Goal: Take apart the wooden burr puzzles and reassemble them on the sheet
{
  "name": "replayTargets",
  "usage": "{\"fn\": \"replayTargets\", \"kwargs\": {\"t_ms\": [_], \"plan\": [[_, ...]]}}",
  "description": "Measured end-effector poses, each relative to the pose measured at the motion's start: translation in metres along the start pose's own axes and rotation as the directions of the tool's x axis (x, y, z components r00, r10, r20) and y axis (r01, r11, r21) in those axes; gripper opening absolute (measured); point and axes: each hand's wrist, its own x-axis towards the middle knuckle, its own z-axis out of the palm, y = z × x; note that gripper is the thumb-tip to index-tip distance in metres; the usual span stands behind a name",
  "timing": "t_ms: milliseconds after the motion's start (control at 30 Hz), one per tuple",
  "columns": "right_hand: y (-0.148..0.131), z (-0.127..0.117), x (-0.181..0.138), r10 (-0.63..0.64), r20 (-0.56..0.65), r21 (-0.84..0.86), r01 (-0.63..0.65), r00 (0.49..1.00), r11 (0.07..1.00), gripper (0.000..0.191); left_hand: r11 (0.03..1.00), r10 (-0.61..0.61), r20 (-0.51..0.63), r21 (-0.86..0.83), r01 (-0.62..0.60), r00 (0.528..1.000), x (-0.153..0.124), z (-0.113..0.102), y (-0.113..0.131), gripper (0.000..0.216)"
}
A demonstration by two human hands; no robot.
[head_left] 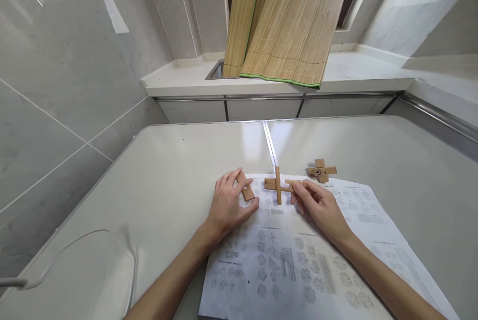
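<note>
My left hand (228, 204) pinches a short flat wooden piece (245, 188) between thumb and fingers, just above the upper left corner of a printed sheet (298, 260). My right hand (317, 205) grips the right end of a wooden cross (278, 185), a horizontal bar with an upright bar slotted through it, resting on the sheet's top edge. An assembled wooden cross block (321, 170) lies on the table behind my right hand, untouched.
The sheet of printed diagrams lies on a pale grey table (168, 170) with a seam down its middle. A clear curved plastic object (85, 265) sits at the near left. Rolled bamboo mats (284, 21) lean on the white ledge behind. Tiled walls stand left and right.
</note>
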Motion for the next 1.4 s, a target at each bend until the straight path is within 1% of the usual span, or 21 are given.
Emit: {"fn": "replayTargets", "kwargs": {"t_ms": [133, 200, 367, 467, 533, 633, 700, 800, 867, 967, 1033, 1100, 1167, 1233, 1300, 1400], "plan": [[0.000, -0.001, 0.000, -0.013, 0.015, -0.003, 0.014, 1.000, 1.000, 0.050, 0.999, -0.008, 0.007, -0.037, 0.008, 1.000, 0.001, 0.001, -0.001, 0.036], [-0.001, -0.001, -0.001, -0.019, 0.019, -0.003, 0.019, 1.000, 1.000, 0.050, 0.999, -0.011, 0.006, -0.038, 0.012, 1.000, 0.001, 0.001, -0.002, 0.035], [-0.002, -0.001, -0.001, -0.039, 0.015, 0.006, 0.039, 0.999, 0.999, 0.049, 1.000, -0.017, -0.028, -0.014, 0.017, 0.999, 0.000, 0.004, -0.006, 0.051], [-0.003, -0.001, -0.001, -0.030, 0.018, 0.007, 0.030, 0.999, 1.000, 0.049, 1.000, -0.014, -0.076, -0.007, 0.013, 0.997, 0.000, 0.003, -0.008, 0.055], [-0.004, 0.000, -0.001, -0.020, 0.021, 0.008, 0.020, 1.000, 1.000, 0.049, 1.000, 0.005, -0.131, -0.023, -0.008, 0.991, 0.001, 0.000, -0.005, 0.050], [-0.005, 0.000, -0.001, -0.030, 0.031, 0.016, 0.029, 0.999, 0.999, 0.049, 0.995, 0.031, -0.195, -0.092, -0.049, 0.980, 0.002, -0.006, 0.003, 0.030], [-0.006, 0.001, -0.001, -0.052, 0.041, 0.021, 0.051, 0.998, 0.998, 0.048, 0.987, 0.047, -0.205, -0.141, -0.077, 0.978, 0.002, -0.009, 0.009, 0.018], [-0.007, 0.001, -0.002, -0.079, 0.070, 0.016, 0.079, 0.994, 0.997, 0.047, 0.973, 0.094, -0.193, -0.191, -0.131, 0.977, 0.002, -0.012, 0.015, 0.011], [-0.008, 0.001, -0.003, -0.092, 0.097, 0.008, 0.092, 0.991, 0.996, 0.046, 0.965, 0.129, -0.160, -0.208, -0.161, 0.979, 0.001, -0.012, 0.017, 0.012], [-0.007, 0.001, -0.005, -0.115, 0.141, -0.028, 0.120, 0.983, 0.992, 0.045, 0.957, 0.165, -0.067, -0.231, -0.177, 0.984, 0.000, -0.014, 0.018, 0.022], [-0.006, 0.001, -0.006, -0.130, 0.171, -0.053, 0.141, 0.977, 0.989, 0.044, 0.944, 0.161, -0.008, -0.291, -0.156, 0.987, -0.001, -0.015, 0.020, 0.027], [-0.005, 0.001, -0.007, -0.143, 0.196, -0.066, 0.159, 0.970, 0.985, 0.042, 0.907, 0.115, 0.036, -0.411, -0.090, 0.993, -0.001, -0.018, 0.023, 0.026], [-0.004, 0.001, -0.007, -0.157, 0.217, -0.067, 0.175, 0.963, 0.982, 0.040, 0.829, 0.070, 0.115, -0.559, 0.006, 0.991, -0.002, -0.021, 0.026, 0.024], [-0.005, 0.001, -0.006, -0.171, 0.236, -0.062, 0.190, 0.957, 0.980, 0.039, 0.721, 0.066, 0.227, -0.684, 0.111, 0.972, -0.002, -0.023, 0.029, 0.025], [-0.006, 0.001, -0.006, -0.180, 0.249, -0.047, 0.198, 0.952, 0.979, 0.037, 0.615, 0.103, 0.329, -0.763, 0.200, 0.939, -0.002, -0.024, 0.031, 0.025], [-0.005, 0.001, -0.006, -0.178, 0.260, -0.026, 0.191, 0.949, 0.981, 0.034, 0.502, 0.141, 0.395, -0.819, 0.278, 0.908, -0.002, -0.024, 0.032, 0.025]]}}
